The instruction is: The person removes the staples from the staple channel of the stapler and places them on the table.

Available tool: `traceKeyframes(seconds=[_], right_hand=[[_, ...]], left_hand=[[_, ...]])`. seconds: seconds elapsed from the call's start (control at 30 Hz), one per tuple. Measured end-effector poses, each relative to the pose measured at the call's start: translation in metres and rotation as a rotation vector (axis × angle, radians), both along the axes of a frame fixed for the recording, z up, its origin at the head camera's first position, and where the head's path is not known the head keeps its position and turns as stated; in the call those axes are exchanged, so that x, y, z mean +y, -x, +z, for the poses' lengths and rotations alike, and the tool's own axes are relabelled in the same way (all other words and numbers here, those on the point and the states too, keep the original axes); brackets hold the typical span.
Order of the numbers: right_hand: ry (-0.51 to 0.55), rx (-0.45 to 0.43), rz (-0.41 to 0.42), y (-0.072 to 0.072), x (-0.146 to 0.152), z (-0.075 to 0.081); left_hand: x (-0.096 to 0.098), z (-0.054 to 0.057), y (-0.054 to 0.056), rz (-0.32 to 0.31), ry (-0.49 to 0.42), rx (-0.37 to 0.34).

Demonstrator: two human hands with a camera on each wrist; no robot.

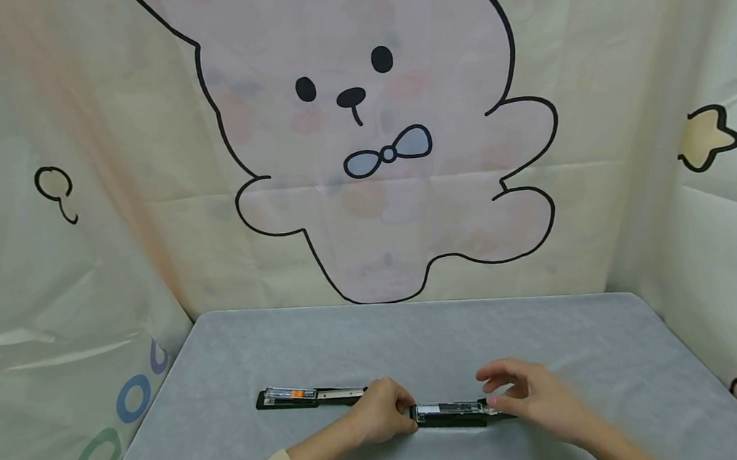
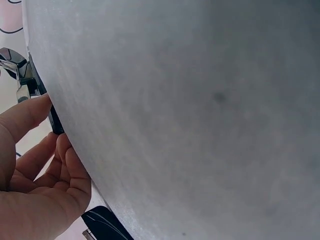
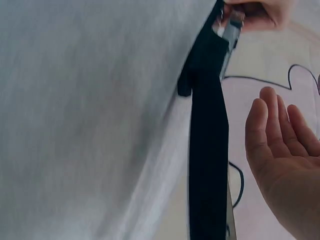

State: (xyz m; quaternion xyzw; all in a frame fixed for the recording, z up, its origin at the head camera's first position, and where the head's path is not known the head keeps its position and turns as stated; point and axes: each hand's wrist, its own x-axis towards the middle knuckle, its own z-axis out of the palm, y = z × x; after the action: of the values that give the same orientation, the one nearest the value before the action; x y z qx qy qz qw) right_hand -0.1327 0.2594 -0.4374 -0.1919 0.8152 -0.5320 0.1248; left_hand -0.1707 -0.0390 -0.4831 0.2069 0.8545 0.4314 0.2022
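Observation:
A long black device [image 1: 450,414] with a clear cover and a metal part lies across the front of the table; its exact kind cannot be told. At its left end my left hand [image 1: 380,409] pinches it between thumb and fingers, as the left wrist view shows with its black edge [image 2: 56,120]. Over the other end hovers my right hand [image 1: 531,397], fingers loosely extended. In the right wrist view this hand [image 3: 287,145] stands apart from the device's narrow black strip [image 3: 209,160]. A similar black device [image 1: 304,396] with an orange piece lies behind and left, its right end hidden by my left hand.
A grey cloth-covered table [image 1: 418,342] carries both devices. Behind it hangs a curtain [image 1: 366,208] with a cartoon bear, and pale printed sheets enclose the left and right sides.

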Motion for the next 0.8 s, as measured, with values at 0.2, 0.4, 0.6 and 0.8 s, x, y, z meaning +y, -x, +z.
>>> traceKeyframes(seconds=[0.2,0.4,0.6,0.8], right_hand=[[0.102,-0.133,0.035,0.003,-0.019,-0.016],[0.14,-0.255,0.051,0.003,-0.035,-0.03],[0.133,-0.294,0.022,0.0,-0.047,-0.041],[0.129,-0.329,0.022,-0.002,-0.055,-0.043]], left_hand=[[0.0,0.001,-0.001,0.0,0.014,0.006],[0.001,0.001,0.0,0.005,0.02,0.001],[0.002,0.0,0.0,0.008,0.016,0.017],[0.002,-0.001,0.0,0.012,0.026,0.037]])
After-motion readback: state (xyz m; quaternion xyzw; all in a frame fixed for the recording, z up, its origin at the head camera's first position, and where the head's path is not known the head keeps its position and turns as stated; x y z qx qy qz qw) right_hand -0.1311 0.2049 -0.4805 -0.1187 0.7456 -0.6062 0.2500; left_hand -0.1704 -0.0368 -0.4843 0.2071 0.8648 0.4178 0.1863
